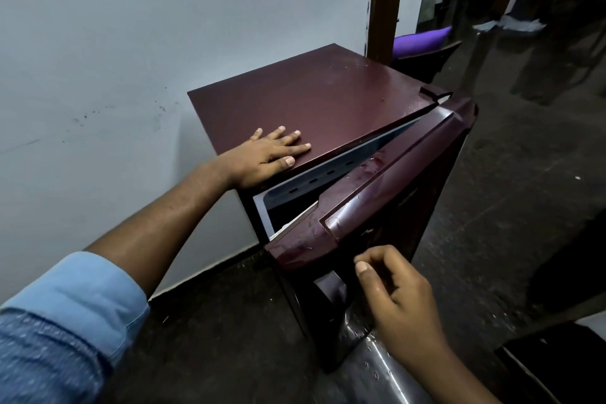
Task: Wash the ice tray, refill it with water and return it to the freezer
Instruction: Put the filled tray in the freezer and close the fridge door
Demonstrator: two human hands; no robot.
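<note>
My left hand (pixel 269 154) lies flat, fingers spread, on the fridge (pixel 311 102) by the wall, my right hand (pixel 393 292) hangs loosely curled, empty, beside its ajar door (pixel 377 193); the tray is out of my sight.

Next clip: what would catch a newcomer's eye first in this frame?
The maroon fridge at centre, against the pale wall, its door ajar, a gap showing the pale interior. The left hand rests flat on its top near the front edge; the right hand, fingers curled, is by the door's front at lower right, contact unclear. No ice tray is in view.
</note>
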